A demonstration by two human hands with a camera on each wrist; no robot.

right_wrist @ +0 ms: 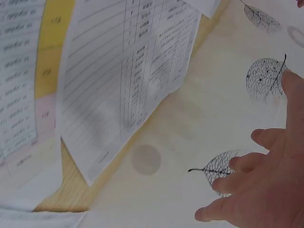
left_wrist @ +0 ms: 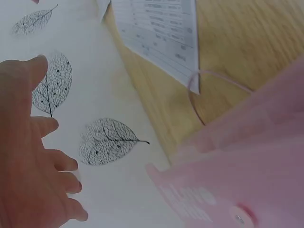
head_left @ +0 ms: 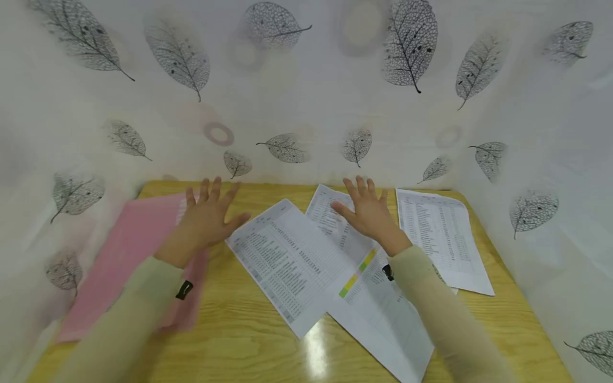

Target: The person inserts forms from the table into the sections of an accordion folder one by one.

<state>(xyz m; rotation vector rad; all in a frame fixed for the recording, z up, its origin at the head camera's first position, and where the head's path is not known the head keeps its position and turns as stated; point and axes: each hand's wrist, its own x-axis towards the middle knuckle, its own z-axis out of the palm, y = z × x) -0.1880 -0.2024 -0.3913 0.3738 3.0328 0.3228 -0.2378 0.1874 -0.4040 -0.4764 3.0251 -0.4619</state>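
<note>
Both hands are raised above the desk (head_left: pixel 249 340), fingers spread, nothing gripped. The left hand (head_left: pixel 206 221) hovers over the far end of a pink folder (head_left: pixel 119 255) at the desk's left edge; contact cannot be confirmed. The right hand (head_left: pixel 369 213) is held over overlapping printed sheets (head_left: pixel 292 260) fanned across the middle, probably for sorting. A further sheet (head_left: pixel 442 234) lies far right. The folder's near part is blurred and covered by the sleeve (head_left: pixel 143 298). Print is illegible. The leaf-patterned cloth (head_left: pixel 306 96) screens all surroundings.
</note>
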